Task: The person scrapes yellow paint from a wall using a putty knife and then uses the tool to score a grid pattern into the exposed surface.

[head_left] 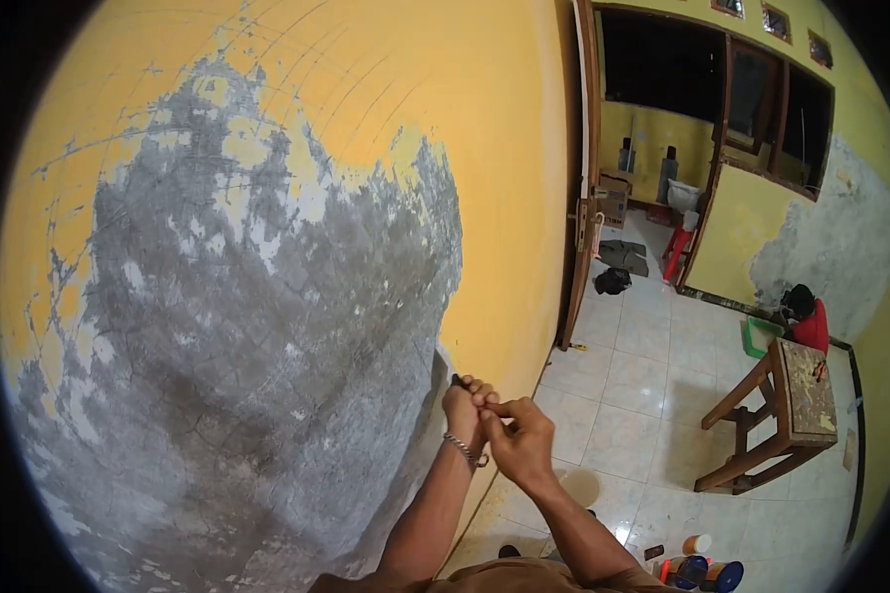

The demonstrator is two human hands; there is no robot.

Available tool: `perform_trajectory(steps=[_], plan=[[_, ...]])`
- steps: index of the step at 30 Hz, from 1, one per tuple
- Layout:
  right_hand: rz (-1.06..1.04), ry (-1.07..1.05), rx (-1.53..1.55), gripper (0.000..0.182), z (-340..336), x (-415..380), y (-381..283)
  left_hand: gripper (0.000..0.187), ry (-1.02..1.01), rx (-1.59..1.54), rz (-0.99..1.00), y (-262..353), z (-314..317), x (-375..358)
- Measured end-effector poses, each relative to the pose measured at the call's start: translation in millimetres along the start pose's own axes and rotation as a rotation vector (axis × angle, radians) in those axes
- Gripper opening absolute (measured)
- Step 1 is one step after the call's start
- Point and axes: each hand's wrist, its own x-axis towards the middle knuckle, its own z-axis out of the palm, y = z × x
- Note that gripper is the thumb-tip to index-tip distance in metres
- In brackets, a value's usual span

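Observation:
My left hand is closed in a fist close to the wall, a chain bracelet round its wrist. A small dark object pokes out of the top of this fist; its kind is hidden by the fingers. My right hand comes in from the right with thumb and fingers pinched together against the left fist. What lies in that pinch, if anything, cannot be made out. Beside both hands, the yellow wall has a large bare grey patch with ragged paint edges and curved scratch lines above.
An open wooden door leads to another room. On the tiled floor stand a worn wooden stool, a green tray near a red container, and several paint tubs at the bottom right. A black bag lies by the doorway.

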Motion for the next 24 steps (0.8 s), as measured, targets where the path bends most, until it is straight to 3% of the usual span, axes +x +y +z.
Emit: perform_trajectory(steps=[2, 6, 10, 11, 13, 17, 20, 24], plan=[[-0.052, 0.010, -0.095, 0.011, 15.9, 1.8, 6.8, 0.018, -0.135, 0.099, -0.051, 14.2, -12.4, 7.8], [0.034, 0.021, -0.049, 0.012, 9.1, -5.0, 3.3, 0.018, -0.037, 0.061, 0.008, 6.7, -5.2, -7.5], [-0.040, 0.037, -0.117, 0.013, 19.7, 6.6, 3.8, 0.017, -0.116, 0.011, -0.051, 15.1, -9.2, 11.1], [0.031, 0.055, -0.079, 0.014, 15.8, 9.1, 2.4, 0.017, -0.101, 0.008, -0.063, 10.0, -11.7, 13.3], [0.046, 0.019, -0.074, 0.014, 8.4, 12.4, 1.5, 0.017, -0.062, 0.036, 0.055, -0.2, 2.1, 8.9], [0.034, -0.072, -0.133, 0.014, 11.2, 12.2, -14.8, 0.016, -0.099, -0.145, -0.086, 16.7, -4.1, 2.8], [0.064, -0.012, -0.153, 0.014, 7.5, 16.6, -7.4, 0.017, -0.125, 0.018, 0.045, 4.9, 9.7, -1.1], [0.036, -0.047, -0.119, 0.011, 5.4, 4.8, -19.9, 0.016, -0.082, -0.087, -0.048, 14.6, 10.3, -19.4]])
